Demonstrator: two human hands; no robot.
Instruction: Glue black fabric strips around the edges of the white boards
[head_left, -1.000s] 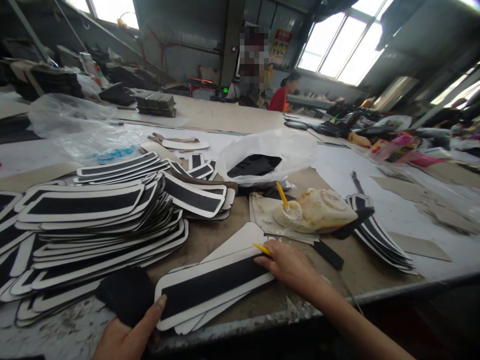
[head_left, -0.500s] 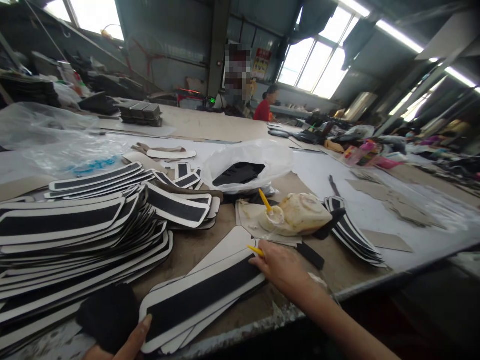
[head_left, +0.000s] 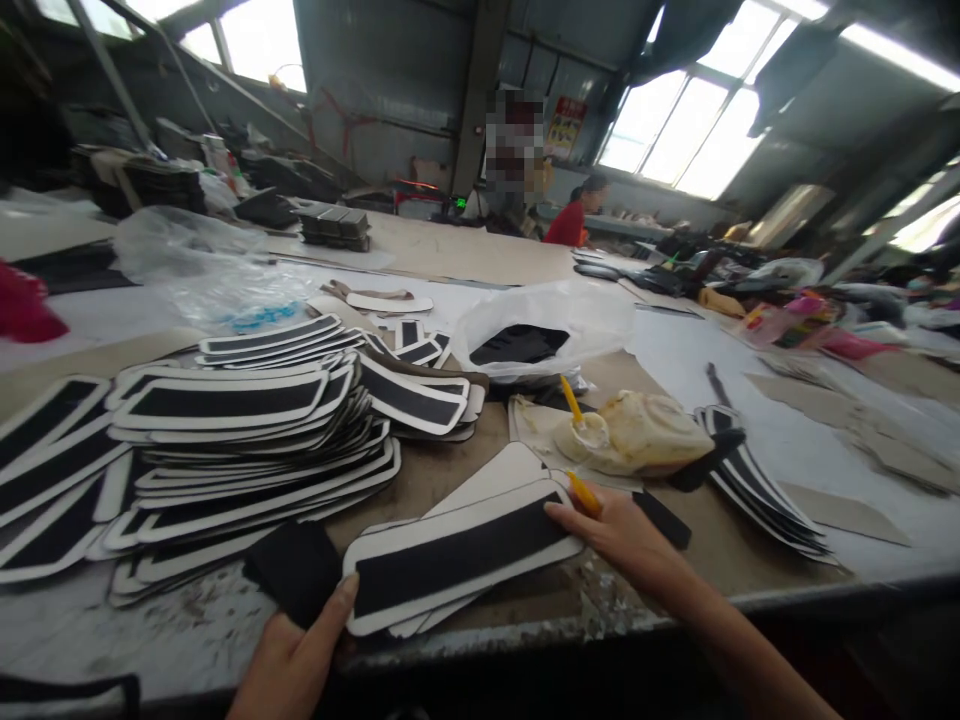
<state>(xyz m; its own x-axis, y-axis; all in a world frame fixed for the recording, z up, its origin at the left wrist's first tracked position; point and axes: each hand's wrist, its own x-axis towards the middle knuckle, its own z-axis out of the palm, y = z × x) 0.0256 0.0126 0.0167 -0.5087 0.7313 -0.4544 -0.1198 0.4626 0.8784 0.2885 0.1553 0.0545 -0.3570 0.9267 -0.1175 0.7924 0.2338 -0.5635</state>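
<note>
Near the table's (head_left: 180, 640) front edge, our two hands meet over the top panel (head_left: 457, 555), a long white-bordered piece with a black strip down its middle. It lies flat on other panels fanned out beneath it. Our left hand (head_left: 289, 660) lays its thumb on the near-left end; its fingers are mostly hidden, so we cannot tell whether they are closed. Our right hand (head_left: 626, 535) is closed around a yellow tool (head_left: 583, 494), its thumb touching the panel's far-right end.

Beyond that hand, a stained, pale container (head_left: 656, 430) lies on its side, with whitish paste (head_left: 592, 432) at its opening and a yellow stick (head_left: 571, 400) standing tilted in it. Behind, we see a translucent bag (head_left: 592, 320) lying open towards us, holding black pieces (head_left: 519, 343).

Our panel's long axis runs slantwise, from its near-left end up to its far-right end, which points towards the pale container's side of the table. Left of it sits a tall pile of similar panels (head_left: 225, 400).
</note>
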